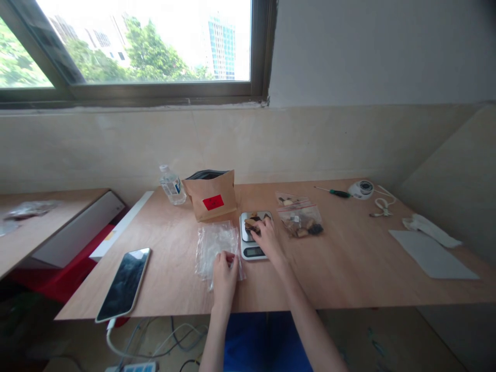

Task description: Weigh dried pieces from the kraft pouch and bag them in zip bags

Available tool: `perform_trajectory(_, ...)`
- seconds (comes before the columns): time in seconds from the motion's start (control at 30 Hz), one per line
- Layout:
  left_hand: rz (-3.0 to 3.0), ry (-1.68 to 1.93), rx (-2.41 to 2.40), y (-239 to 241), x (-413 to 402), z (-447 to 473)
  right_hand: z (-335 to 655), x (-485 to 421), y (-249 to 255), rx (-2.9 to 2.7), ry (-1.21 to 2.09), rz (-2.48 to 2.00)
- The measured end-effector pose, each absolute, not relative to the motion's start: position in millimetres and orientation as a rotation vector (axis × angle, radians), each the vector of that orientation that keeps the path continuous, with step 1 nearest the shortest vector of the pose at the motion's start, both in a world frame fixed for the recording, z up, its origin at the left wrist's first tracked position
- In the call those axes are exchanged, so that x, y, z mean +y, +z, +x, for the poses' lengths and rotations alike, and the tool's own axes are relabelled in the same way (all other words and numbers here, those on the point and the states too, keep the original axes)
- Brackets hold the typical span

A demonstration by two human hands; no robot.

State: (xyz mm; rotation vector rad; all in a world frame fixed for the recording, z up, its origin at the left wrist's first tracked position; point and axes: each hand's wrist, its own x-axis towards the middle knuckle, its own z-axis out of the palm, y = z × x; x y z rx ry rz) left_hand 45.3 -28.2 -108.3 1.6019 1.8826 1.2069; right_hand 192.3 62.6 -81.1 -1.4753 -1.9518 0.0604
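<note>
My right hand point(267, 237) reaches over a small digital kitchen scale point(245, 249), its fingers closed on dried brown pieces point(251, 223), like dried mushroom or bark, heaped on the weighing plate. Dark digits on the scale's display point(253, 252) are too small to read. Just left of the scale lies a stack of clear zip bags point(211, 245). Over its lower right part rests my left hand point(225, 271), fingers curled together; whether a bag is pinched in them cannot be made out. Behind the stack stands an open brown paper pouch point(215, 188) with a red label.
Filled zip bags point(302, 219) lie right of the scale. A water bottle point(172, 186) stands beside the pouch. A charging phone point(124, 284) is at the left edge. Farther right are a screwdriver point(339, 193), a white dome camera point(361, 189) and a white sheet point(434, 256).
</note>
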Motion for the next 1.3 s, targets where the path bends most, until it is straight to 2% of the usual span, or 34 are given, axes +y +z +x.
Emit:
perform_trajectory(0.53,1.579,1.216,1.864,-113,-28,44,205,56,-66,-1.920,0.384,-1.332)
perform_trajectory(0.83,1.636,1.199,1.892,-113,-27,44,194,53,-66,-2.037,0.145,-1.458)
perform_trajectory(1.0,1.707,1.174,1.903,-116,-26,42,201,43,-60,-1.945,0.121,-1.490)
perform_trajectory(1.3,1.706,1.211,1.881,-112,-27,42,179,42,-61,-2.168,0.028,-1.511)
